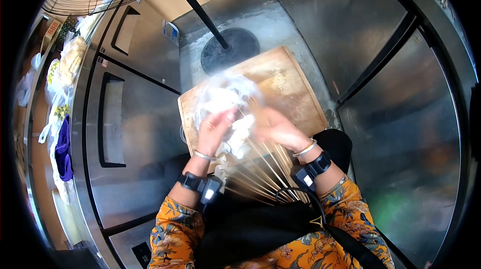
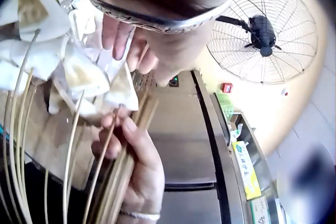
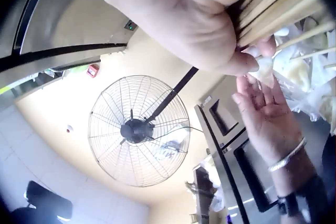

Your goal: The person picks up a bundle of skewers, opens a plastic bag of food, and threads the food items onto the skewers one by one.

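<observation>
White folded food pieces [image 2: 84, 74] on thin wooden skewers [image 1: 260, 169] lie around a clear plastic bag [image 1: 203, 103] over a wooden board [image 1: 285, 83]. The right hand [image 1: 278, 129] [image 2: 139, 169] grips a bundle of bare sticks [image 3: 283, 11], with thumb and fingertip pinching one skewer just below a white piece [image 2: 121, 90]. Facing it, the left hand [image 1: 214, 131] [image 3: 270, 124] has its fingers extended beside that same piece [image 3: 264, 71], palm up in the right wrist view. Whether the left fingertips touch the piece is unclear.
A fan pole stands on a round black base [image 1: 228, 48] behind the board. Steel cabinets [image 1: 140, 118] rise on both sides. A shelf at the left holds bagged items [image 1: 71, 61] and a purple cloth [image 1: 63, 151]. Skewer ends reach toward the person's lap.
</observation>
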